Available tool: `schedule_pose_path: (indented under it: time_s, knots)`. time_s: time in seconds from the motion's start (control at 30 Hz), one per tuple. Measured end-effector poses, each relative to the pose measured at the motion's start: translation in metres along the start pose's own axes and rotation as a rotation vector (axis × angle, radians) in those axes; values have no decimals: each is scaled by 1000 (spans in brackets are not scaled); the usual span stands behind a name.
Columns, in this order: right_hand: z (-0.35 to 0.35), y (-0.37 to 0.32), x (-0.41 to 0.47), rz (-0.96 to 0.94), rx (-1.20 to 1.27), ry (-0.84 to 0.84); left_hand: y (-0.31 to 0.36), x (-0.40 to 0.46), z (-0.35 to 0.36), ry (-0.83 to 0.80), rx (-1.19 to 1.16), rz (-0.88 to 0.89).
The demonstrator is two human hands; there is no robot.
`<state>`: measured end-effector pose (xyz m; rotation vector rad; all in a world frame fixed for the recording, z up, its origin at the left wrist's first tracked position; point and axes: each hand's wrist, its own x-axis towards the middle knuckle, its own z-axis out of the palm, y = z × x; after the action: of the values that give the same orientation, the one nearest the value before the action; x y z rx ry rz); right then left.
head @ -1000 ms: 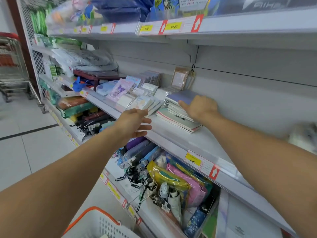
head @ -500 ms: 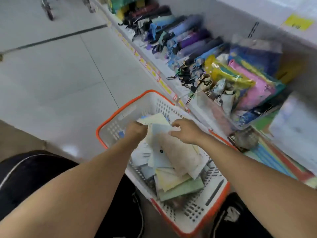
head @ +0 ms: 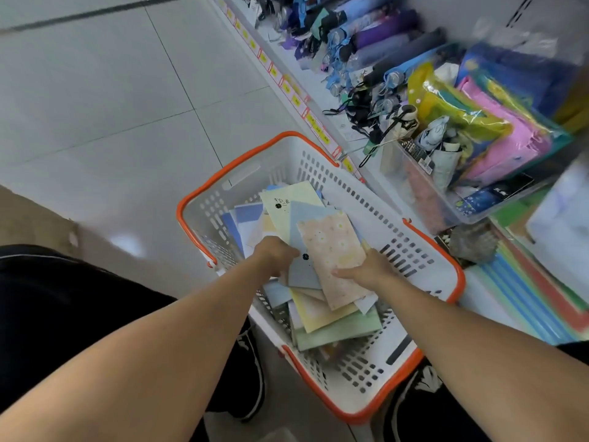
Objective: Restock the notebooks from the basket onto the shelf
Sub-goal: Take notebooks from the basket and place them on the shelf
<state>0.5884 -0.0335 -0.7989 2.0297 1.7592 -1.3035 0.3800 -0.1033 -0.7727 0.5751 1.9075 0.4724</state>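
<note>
A white basket (head: 357, 199) with an orange rim stands on the floor in front of me, holding several pastel notebooks. On top lie a pink flowered notebook (head: 334, 256), a blue one (head: 302, 218) and a pale green one (head: 287, 199). My right hand (head: 366, 269) grips the near right edge of the pink flowered notebook. Fingers curled, my left hand (head: 274, 255) holds the left edge of the raised stack at the blue notebook. The shelf with the notebook piles is out of view.
The bottom shelf (head: 350, 122) runs along the right with folded umbrellas (head: 382, 36), a clear bin (head: 424, 193) of packaged goods and coloured folders (head: 535, 298). Yellow price tags line its edge. Tiled floor lies to the left. My shoes flank the basket.
My view dropped from the upper shelf to the basket. Both hands left the shelf stack, reached into the basket and now hold the top notebooks, lifted slightly.
</note>
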Motion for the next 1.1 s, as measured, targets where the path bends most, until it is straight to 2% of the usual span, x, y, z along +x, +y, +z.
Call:
schedule_pose_path:
  time_s: [0.13, 0.17, 0.23, 0.3, 0.37, 0.4, 0.43, 0.5, 0.57, 0.67, 0.73, 0.8, 0.87, 0.97, 1.03, 1.1]
  knots:
    - [-5, -11, -2, -23, -21, 198, 5, -3, 3, 42, -50, -37]
    - [-11, -17, -3, -70, 28, 194, 8, -5, 2, 68, -83, -50]
    - [-29, -32, -7, -196, 291, 58, 16, -11, -1, 114, -170, -44]
    - [-45, -50, -19, -297, 553, -137, 23, -18, -6, 38, -352, -14]
    - [-50, -65, -28, -314, 768, -303, 29, -20, -13, -119, -545, 21]
    - [-49, -70, -28, -299, 840, -339, 32, -19, -17, -155, -637, 54]
    - [-45, -73, -27, -270, 881, -327, 37, -19, -22, -111, -690, 90]
    - [-34, -72, -24, -191, 778, -156, 46, -19, -36, 114, -725, 153]
    - [-18, -57, -17, -107, 440, 26, 48, -18, -48, 261, -709, 170]
    - [13, -35, -18, 72, 181, 12, 33, -14, -54, 326, -618, 154]
    - [30, -29, -22, 112, 73, 22, 19, -12, -52, 354, -593, 130]
    - [39, -25, -21, 102, 107, 54, 10, -11, -49, 372, -634, 90]
    - [38, -21, -17, 57, 265, 33, 7, -10, -48, 355, -727, 43]
    - [18, -19, -18, 76, 571, -140, 10, -9, -50, 314, -819, 7]
    - [-8, -27, -24, 34, 644, -257, 15, -8, -52, 406, -833, 62]
    - [-38, -42, -33, -119, 513, -237, 22, -8, -57, 614, -823, 160]
